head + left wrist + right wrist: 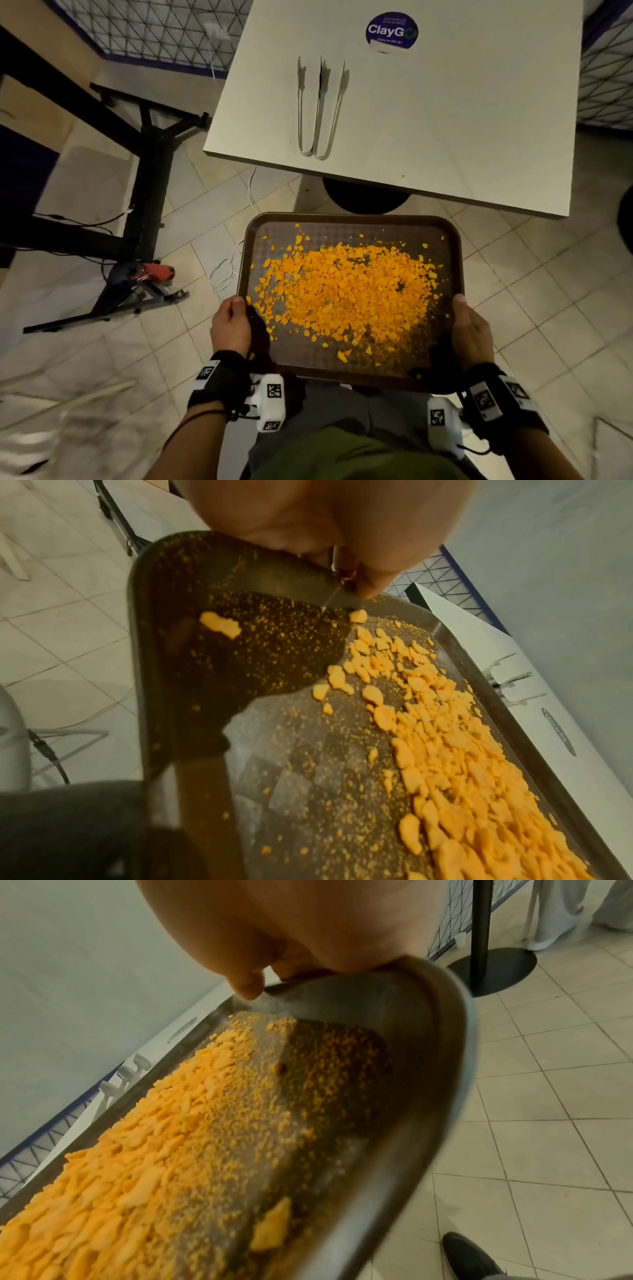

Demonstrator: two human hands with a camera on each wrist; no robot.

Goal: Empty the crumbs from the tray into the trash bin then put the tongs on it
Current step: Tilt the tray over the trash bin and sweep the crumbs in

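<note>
Evidently nothing is emptied yet: left hand [230,327] and right hand [472,331] grip the crumb-laden tray [349,218], tongs [318,109] waiting on the bench [479,120] at twelve o'clock.

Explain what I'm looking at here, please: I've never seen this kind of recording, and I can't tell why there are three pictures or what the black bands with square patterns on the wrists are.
No machine here: a person works with bare hands and wears three cameras. The large picture comes from a head camera looking down; the other two come from cameras strapped to the wrists, which is what those black bands with printed markers carry. Each wrist picture looks along a hand at its fingers.

The left hand and right hand grip opposite sides of a brown tray, held above the tiled floor in front of the body. Orange crumbs cover much of it.

Ahead stands a white table. Two metal tongs lie on it side by side, with a round ClayGo sticker beyond them. No trash bin shows in any view.
</note>
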